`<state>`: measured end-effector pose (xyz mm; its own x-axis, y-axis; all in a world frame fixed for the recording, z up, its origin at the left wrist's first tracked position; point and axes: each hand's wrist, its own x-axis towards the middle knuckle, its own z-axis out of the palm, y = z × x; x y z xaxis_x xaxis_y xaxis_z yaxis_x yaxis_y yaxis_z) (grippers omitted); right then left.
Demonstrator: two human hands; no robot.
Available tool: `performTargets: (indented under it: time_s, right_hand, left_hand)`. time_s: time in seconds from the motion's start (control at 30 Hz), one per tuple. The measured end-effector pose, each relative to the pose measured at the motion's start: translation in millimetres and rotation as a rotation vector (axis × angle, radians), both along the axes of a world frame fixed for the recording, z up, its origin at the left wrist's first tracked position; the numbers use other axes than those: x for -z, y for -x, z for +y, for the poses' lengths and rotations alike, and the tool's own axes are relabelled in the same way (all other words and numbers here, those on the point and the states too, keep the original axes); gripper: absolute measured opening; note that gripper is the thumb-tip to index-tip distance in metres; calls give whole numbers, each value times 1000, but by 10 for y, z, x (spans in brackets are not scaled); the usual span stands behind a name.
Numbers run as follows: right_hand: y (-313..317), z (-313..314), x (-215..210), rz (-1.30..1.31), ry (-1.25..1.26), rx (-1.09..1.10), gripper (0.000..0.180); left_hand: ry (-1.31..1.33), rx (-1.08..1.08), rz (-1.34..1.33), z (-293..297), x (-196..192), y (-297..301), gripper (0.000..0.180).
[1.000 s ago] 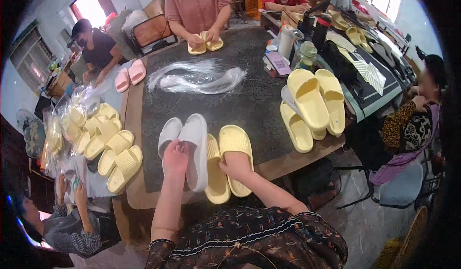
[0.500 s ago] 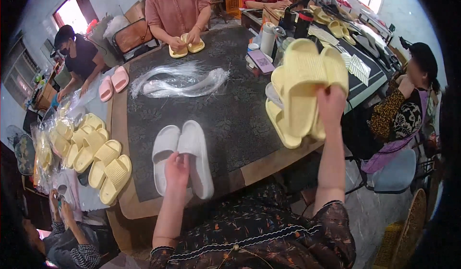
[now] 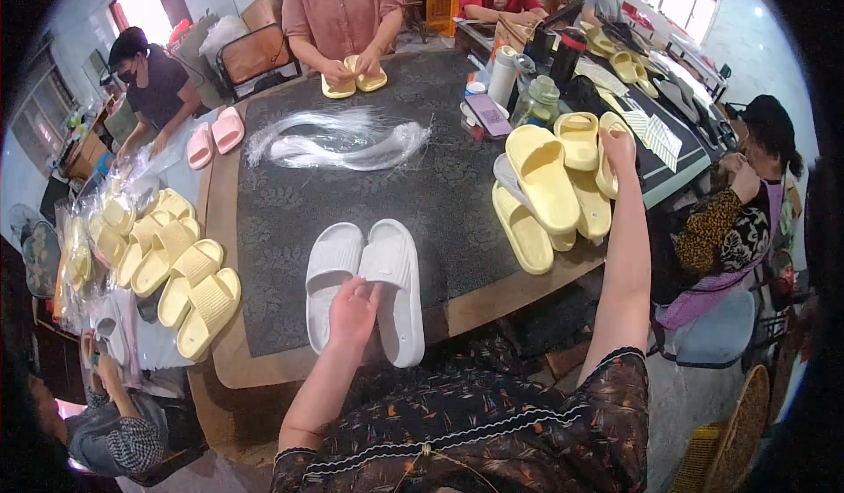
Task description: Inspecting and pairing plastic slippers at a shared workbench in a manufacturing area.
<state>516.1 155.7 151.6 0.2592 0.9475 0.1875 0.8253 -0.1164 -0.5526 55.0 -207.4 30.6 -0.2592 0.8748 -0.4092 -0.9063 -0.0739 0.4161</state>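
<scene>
A pair of pale grey slippers (image 3: 387, 251) lies side by side on the dark table mat, toes pointing away from me. My left hand (image 3: 353, 313) is closed at their inner edges, fingertips just behind the straps. Over at the right, my right hand (image 3: 619, 152) grips a yellow slipper (image 3: 607, 169) at the outer side of a heap; the fingers partly cover it. That heap holds several yellow slippers (image 3: 541, 176), overlapping one another, with a grey slipper (image 3: 508, 179) partly hidden among them.
A bundle of clear plastic strips (image 3: 343, 146) lies mid-table. More yellow slippers (image 3: 209, 304) and pink slippers (image 3: 215, 137) are at the left. A phone (image 3: 488, 115), a glass jar (image 3: 538, 102) and bottles stand beyond the heap. Co-workers sit or stand around; one handles yellow slippers (image 3: 353, 80) opposite.
The yellow slippers that my right hand held raised are now down on the heap, and that hand has moved up to its outer side. The grey slippers have shifted slightly right with my left hand.
</scene>
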Motion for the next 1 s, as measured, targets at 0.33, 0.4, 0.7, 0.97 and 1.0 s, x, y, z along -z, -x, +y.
performTargets:
  time_s: [0.33, 0.4, 0.7, 0.97, 1.0]
  right_hand:
    - [1578, -1765, -406, 89, -757, -497, 18]
    - [1726, -2036, -246, 16, -726, -692, 19]
    - [2826, -2480, 563, 254, -223, -1164, 28]
    - [3466, -2212, 1129, 136, -59, -996, 24]
    - [3507, -2190, 1164, 166, -82, -1001, 24]
  left_hand:
    - [39, 370, 448, -300, -343, 66, 81]
    - [148, 483, 679, -369, -580, 125, 70]
    - [302, 144, 2015, -266, -651, 562, 57]
    - [201, 72, 2317, -51, -427, 354, 59]
    - [227, 63, 2304, -66, -448, 273, 57]
